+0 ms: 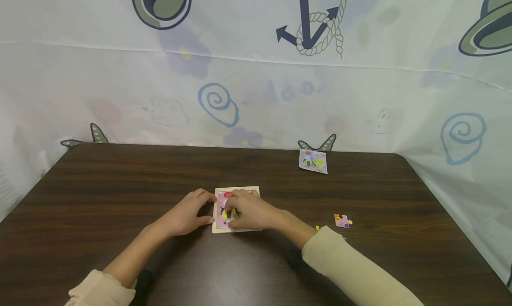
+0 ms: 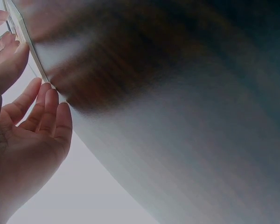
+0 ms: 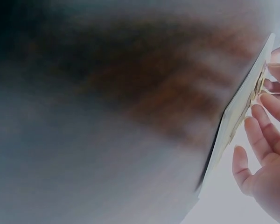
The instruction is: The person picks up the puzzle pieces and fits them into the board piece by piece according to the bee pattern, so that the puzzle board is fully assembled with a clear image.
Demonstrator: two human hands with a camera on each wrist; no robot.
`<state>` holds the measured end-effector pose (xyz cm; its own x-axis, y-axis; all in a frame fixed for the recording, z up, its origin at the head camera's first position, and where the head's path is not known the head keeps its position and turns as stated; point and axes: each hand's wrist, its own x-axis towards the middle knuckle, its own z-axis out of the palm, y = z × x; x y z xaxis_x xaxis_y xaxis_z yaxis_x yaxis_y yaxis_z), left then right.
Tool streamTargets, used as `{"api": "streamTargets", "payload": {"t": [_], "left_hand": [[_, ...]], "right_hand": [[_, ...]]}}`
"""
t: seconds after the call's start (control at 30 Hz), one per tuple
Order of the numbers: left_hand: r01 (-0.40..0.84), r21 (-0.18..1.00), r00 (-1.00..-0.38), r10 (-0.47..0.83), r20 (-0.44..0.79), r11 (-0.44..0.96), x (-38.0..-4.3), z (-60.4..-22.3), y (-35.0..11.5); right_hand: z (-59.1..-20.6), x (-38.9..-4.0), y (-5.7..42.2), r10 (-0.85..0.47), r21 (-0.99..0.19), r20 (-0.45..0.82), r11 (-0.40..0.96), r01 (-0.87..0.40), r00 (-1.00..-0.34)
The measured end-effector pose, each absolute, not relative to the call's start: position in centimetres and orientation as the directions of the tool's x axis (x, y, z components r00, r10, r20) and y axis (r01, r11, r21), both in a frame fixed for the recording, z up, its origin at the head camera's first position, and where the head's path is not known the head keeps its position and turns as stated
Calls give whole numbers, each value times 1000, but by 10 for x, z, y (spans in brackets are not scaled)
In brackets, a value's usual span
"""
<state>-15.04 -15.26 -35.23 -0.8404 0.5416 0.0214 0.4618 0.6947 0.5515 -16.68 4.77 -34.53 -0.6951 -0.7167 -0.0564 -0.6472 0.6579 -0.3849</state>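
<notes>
A small jigsaw puzzle board (image 1: pixel 214 228) with a pale frame lies on the dark wooden table. Its pink picture shows part of a yellow and black bee. At the board's left edge, the left hand (image 1: pixel 187 215) rests its fingertips and thumb, spread apart. The right hand (image 1: pixel 253 211) is over the picture and hides its right part. Its bent fingers and thumb hold a jigsaw piece at the board's surface, mostly hidden by the hand. In the right wrist view, the fingertips of the right hand (image 3: pixel 266 144) meet slightly raised pieces on the board (image 3: pixel 235 112).
One loose pink jigsaw piece (image 1: pixel 342 221) lies right of the board. Another piece (image 1: pixel 318 227) shows partly behind the right forearm. A paper card (image 1: pixel 313 161) with a bee picture lies near the table's back edge. A patterned white cloth (image 1: pixel 256 101) hangs behind the table.
</notes>
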Motion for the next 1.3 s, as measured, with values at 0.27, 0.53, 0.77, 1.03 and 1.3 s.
{"api": "streamTargets", "payload": {"t": [0.27,0.53,0.77,1.03,1.3], "left_hand": [[453,561,-841,541,12,693,-150,-352,-153],[453,557,-843,537,14,696,-150,-351,-152],[445,560,-847,532,8,699,-150,-351,-152],[445,558,-848,530,10,700,-149,-350,-152],[450,552,-846,533,14,701,-150,-351,-153]], "right_hand": [[-346,-166,47,-731,-388,-49,641,-661,-680],[-345,-167,47,-739,-376,-43,636,-675,-672],[-345,-166,48,-740,-359,-41,638,-681,-672],[-345,-166,48,-738,-350,-58,646,-679,-672],[-346,-167,51,-747,-376,-41,627,-682,-664]]}}
